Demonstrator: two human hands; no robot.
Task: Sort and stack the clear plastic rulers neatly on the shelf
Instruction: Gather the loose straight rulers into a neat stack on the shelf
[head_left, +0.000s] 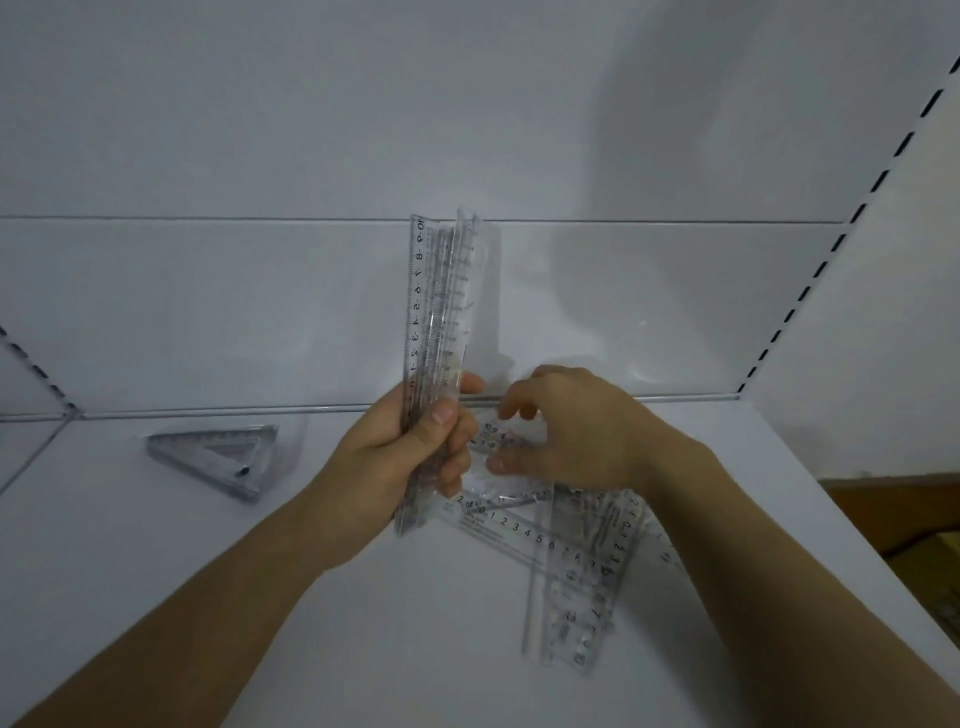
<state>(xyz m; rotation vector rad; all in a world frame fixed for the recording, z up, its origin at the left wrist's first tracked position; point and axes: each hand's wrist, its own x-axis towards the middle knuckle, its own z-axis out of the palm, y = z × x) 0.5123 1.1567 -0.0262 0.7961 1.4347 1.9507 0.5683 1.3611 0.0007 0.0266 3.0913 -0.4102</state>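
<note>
A white shelf (322, 613) is seen from above, enclosed by white back and side panels with slotted uprights (852, 218) at the corners; on it, at the rear left, a stack of clear triangular set squares (218, 457) is laid flat, well apart from the hands; at the right, a loose pile of clear rulers (576, 571) is spread in crossed directions, some overlapping. A bundle of straight clear rulers (439, 322) is held nearly upright above the shelf by the left hand (400, 457); the fingers are curled round its lower part, the thumb is pressed across its front, and most of its length projects above the fist; black centimetre numerals are printed along its left edge. The right hand (576, 431) is lowered over the near end of the loose pile, just beside the left hand; its fingers are bent toward a small clear piece (498, 439), but whether that piece is actually pinched cannot be told, the fingertips being blurred.
</note>
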